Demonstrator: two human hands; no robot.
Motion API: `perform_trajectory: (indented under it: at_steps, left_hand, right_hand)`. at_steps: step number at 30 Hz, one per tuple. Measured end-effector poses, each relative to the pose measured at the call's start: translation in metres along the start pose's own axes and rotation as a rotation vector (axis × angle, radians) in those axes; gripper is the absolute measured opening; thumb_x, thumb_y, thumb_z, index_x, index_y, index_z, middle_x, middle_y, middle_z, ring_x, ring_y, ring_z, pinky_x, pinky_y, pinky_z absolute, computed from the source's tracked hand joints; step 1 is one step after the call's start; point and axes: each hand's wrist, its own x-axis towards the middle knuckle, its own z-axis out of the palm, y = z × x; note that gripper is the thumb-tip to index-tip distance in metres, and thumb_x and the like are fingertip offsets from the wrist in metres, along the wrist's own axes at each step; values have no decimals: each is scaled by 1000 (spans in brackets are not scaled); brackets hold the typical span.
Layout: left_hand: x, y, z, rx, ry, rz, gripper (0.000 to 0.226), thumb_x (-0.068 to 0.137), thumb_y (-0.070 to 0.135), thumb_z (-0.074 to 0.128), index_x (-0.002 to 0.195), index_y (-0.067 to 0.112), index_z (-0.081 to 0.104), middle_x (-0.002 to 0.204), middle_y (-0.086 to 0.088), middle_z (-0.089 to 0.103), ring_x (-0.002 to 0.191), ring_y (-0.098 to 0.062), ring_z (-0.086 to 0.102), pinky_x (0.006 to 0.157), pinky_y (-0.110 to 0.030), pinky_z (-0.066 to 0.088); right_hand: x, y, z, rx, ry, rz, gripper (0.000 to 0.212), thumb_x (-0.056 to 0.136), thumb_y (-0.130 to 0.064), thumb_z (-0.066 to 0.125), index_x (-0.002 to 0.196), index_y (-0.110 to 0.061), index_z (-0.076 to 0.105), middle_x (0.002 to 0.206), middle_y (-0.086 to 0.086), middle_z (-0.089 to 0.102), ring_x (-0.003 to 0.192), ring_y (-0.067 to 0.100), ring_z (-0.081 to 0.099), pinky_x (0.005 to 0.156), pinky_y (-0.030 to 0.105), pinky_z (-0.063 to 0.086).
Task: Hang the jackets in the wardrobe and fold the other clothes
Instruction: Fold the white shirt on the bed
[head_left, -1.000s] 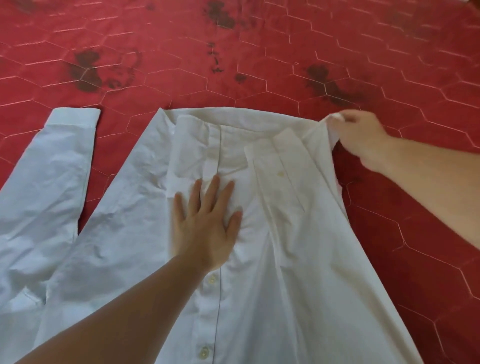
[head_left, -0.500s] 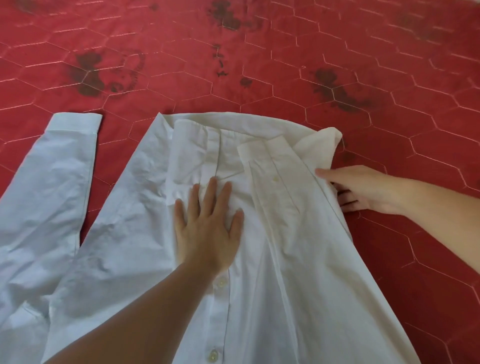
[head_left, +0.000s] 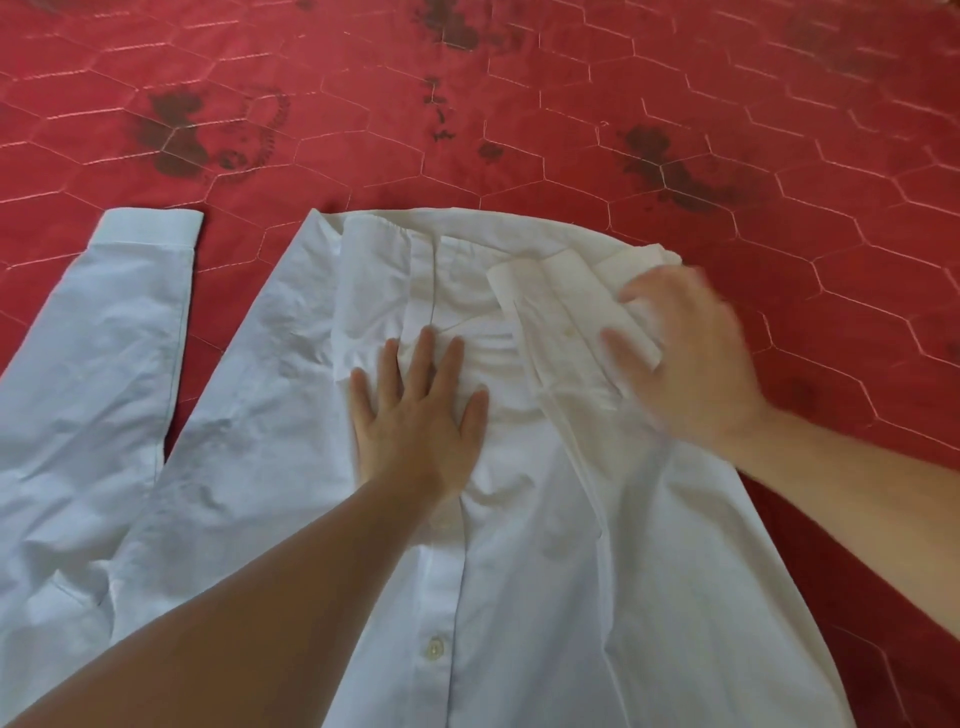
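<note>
head view: both hands press unlabelled white shirt (head_left: 519, 519).

Right hand (head_left: 691, 358) motion-blurred at frame's right, grip unclear. White cotton button-up shirt (head_left: 545, 545) cut off at bottom and left edges.

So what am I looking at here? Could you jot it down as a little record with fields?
surface: red quilted cover with dark patches
garment: white shirt, front up, buttoned
left hand: left hand flat on the shirt's chest, fingers spread
right hand: right hand on the folded-in sleeve, blurred
other sleeve: spread sleeve lies out flat beside the body
task state: folding begun, not finished
</note>
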Motion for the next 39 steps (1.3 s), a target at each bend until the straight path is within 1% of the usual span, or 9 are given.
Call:
perform_trajectory:
  at_steps: [2,4,7,12,17,24,28,34,39]
  left_hand:
    - [3,-4,-1,4,-5,15,63,96,61,7,153,40,-9,162,11,-17,149,-22,-18,120,-52,-6]
    - [7,-7,-3,3,-33,35,63,96,62,8,154,40,-8,162,12,-16,149,-22,-18,120,-52,-6]
    - [12,-13,-12,-45,-96,80,63,98,61,14,154,41,-5,162,12,-16,149,-21,-18,119,-52,-7]
    - [-30,-46,-23,-237,128,253,52,102,43,34,153,39,22,163,8,11,151,-17,2,120,-48,1]
    - [-72,-135,-46,-224,295,40,50,91,34,39,141,28,48,149,-1,44,139,-25,35,110,-48,24]
    - [-138,-260,-86,-243,86,-624,74,88,38,63,149,24,24,150,-7,27,137,-32,27,108,-49,29]
    - [-167,-289,-77,-382,-16,-654,79,83,36,70,145,15,25,138,-14,38,126,-37,44,95,-43,41]
    - [-170,-309,-78,-638,75,-660,43,80,5,51,120,16,59,104,-7,67,86,-28,59,68,-30,45]
    - [-198,-326,-106,-1146,77,-607,38,78,-4,52,94,24,71,59,12,62,51,-8,55,44,-16,37]
  right_hand:
    - [-26,-17,13,-156,-288,-230,57,91,-57,38,138,-25,46,149,3,40,135,25,38,107,47,33]
    - [-39,-6,21,-270,-470,-68,66,92,-63,19,151,-33,22,161,0,15,147,25,17,116,47,17]
    - [-40,13,23,-322,-505,187,64,94,-59,10,153,-35,0,164,0,-6,150,22,-2,120,48,6]
    - [-52,-42,23,-320,-432,58,71,91,-60,4,155,-30,0,164,3,-9,150,24,-4,120,46,-2]
    - [-62,-138,48,-179,-391,-145,73,92,-60,19,154,-22,20,163,5,11,150,22,13,120,45,6]
    - [-65,-286,94,-13,-316,-504,43,82,-26,61,124,-14,61,130,7,59,120,28,57,97,46,44]
    - [-85,-353,119,-76,-349,-610,38,81,-34,46,110,-20,66,104,1,62,90,26,59,74,36,47]
    - [-110,-372,141,-187,-374,-440,44,82,-39,45,117,-19,62,110,0,61,89,27,57,73,37,44]
    - [-88,-395,128,-231,-303,-357,49,90,-52,28,86,-23,68,92,-8,64,87,24,52,71,34,21]
